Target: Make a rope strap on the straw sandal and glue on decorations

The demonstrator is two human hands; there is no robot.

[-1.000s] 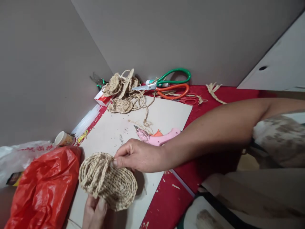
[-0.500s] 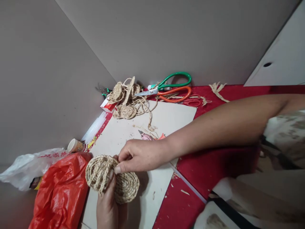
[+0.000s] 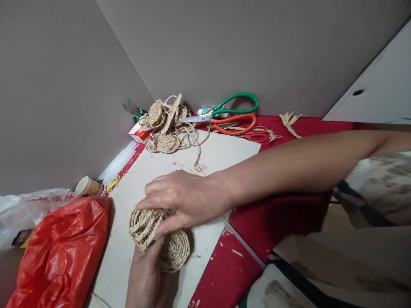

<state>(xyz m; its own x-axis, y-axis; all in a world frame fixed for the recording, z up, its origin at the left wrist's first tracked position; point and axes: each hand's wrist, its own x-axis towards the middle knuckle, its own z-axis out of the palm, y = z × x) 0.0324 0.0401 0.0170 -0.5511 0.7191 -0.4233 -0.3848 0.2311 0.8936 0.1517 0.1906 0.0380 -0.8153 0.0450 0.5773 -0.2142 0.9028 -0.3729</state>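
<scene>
Currently: straw slipper [image 3: 176,251], one, held in two hands, below and left of centre frame.
Slipper with coiled sole and braided straps, above a white board [image 3: 224,150]; left hand [image 3: 145,268] closed on its lower edge from beneath, hidden fingers unreadable; right hand [image 3: 181,197] half curled over the strapped end, thumb and fingers spread across it and taking hold. Upper centre: heap of braided straw [image 3: 163,143], with scissors [image 3: 208,116] just beside it, one handle green, one orange. Left: paper cup [image 3: 86,187]. Lower left: red plastic bag [image 3: 64,246].
</scene>
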